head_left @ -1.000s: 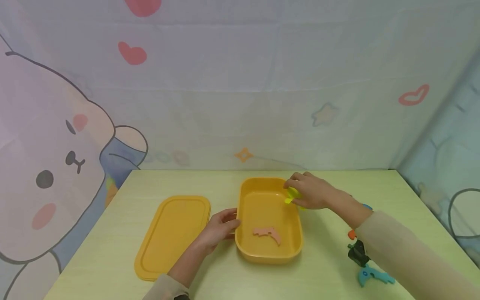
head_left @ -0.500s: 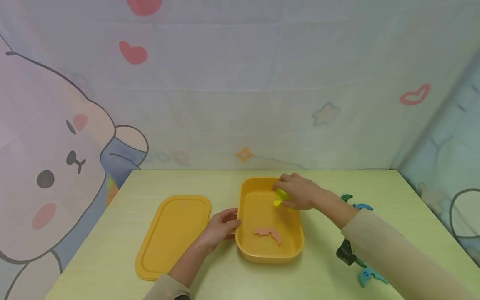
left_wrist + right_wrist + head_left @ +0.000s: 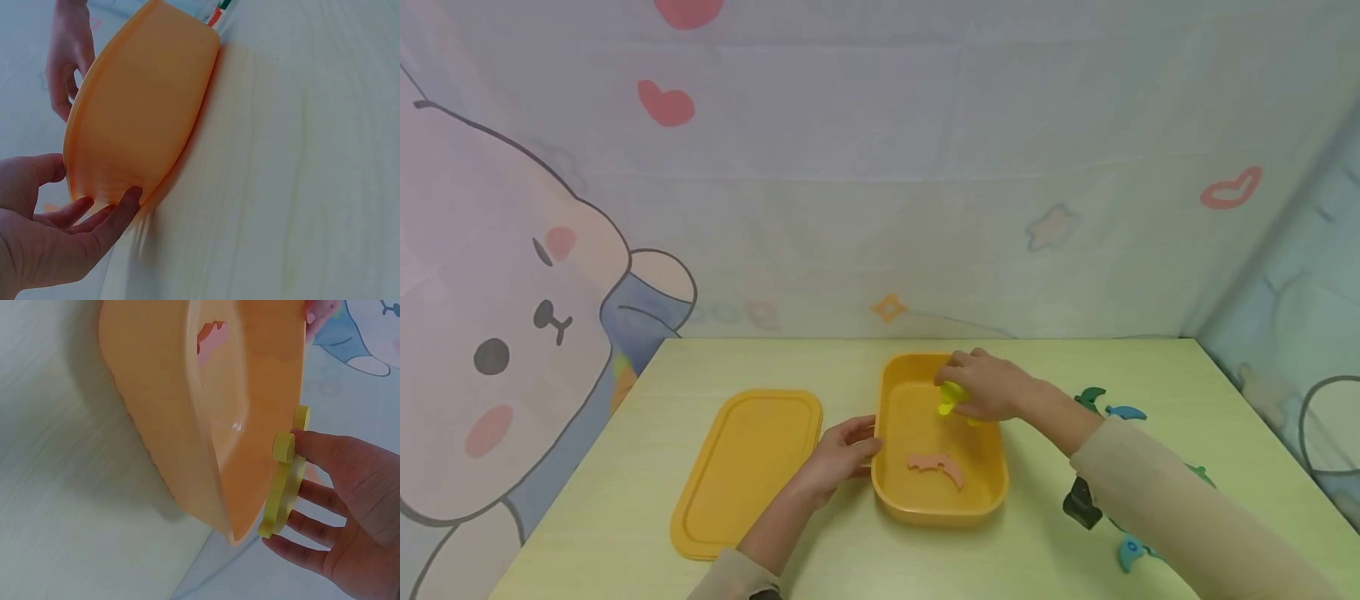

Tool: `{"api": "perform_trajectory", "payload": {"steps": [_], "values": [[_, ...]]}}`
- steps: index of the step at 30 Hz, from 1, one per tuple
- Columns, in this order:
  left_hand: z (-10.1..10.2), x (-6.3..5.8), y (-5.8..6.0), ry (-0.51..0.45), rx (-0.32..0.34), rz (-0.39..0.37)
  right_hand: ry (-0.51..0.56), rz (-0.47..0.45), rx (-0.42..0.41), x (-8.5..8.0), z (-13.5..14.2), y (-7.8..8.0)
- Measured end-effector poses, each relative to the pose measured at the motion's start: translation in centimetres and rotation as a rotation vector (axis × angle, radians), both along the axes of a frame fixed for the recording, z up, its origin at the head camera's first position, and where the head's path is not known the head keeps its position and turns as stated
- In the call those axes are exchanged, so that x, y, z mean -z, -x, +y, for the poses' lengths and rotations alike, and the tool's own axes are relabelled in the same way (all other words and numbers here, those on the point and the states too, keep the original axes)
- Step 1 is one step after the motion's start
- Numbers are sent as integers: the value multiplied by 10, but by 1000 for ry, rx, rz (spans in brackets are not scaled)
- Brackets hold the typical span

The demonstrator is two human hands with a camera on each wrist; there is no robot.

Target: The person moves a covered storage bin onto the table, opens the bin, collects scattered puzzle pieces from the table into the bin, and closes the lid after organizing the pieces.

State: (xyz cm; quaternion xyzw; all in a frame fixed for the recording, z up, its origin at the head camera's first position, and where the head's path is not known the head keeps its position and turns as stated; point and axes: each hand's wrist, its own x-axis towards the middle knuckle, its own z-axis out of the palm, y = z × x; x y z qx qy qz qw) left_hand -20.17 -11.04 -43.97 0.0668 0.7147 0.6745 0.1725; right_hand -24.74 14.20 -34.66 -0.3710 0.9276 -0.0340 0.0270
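Observation:
My right hand [image 3: 988, 387] is over the far right part of a yellow plastic tub [image 3: 887, 500]. Between thumb and fingertips it pinches a flat yellow piece [image 3: 281, 481] with rounded lobes, its exact kind unclear. The right wrist view has the piece upright, near the tub's rim. At the tub's left side, my left hand [image 3: 838, 458] touches the outer wall with spread fingertips, the thumb by the rim, as the left wrist view also shows. A flat pinkish-orange animal-shaped piece [image 3: 936, 467] lies on the tub floor.
Left of the tub lies a matching yellow lid [image 3: 748, 475]. On the table's right are a dark green piece [image 3: 1090, 397], a blue piece [image 3: 1126, 412], a black piece [image 3: 1082, 503] and a light-blue piece [image 3: 1130, 552]. The right sleeve hides part of that area.
My right hand has moved left from the tub's right rim to above its inside, carrying the yellow piece. Near the right arm, the black piece has shifted left. The left hand stays put.

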Motion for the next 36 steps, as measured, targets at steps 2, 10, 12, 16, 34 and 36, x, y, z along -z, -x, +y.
{"api": "perform_trajectory", "payload": {"steps": [2, 10, 12, 16, 34, 36], "values": [[0, -1, -1, -3, 1, 1, 0, -2, -4, 0, -2, 0], [-1, -1, -2, -7, 2, 2, 9, -11, -15, 1, -10, 0], [-1, -1, -2, -5, 3, 2, 9, -23, -13, 2, -13, 0], [0, -2, -2, 4, 2, -3, -4, -37, -5, 5, -17, 2], [0, -1, 0, 12, 2, -3, -28, -58, 9, 12, -22, 8], [0, 0, 0, 16, 2, -4, -26, -58, 11, 13, -21, 8]]}}
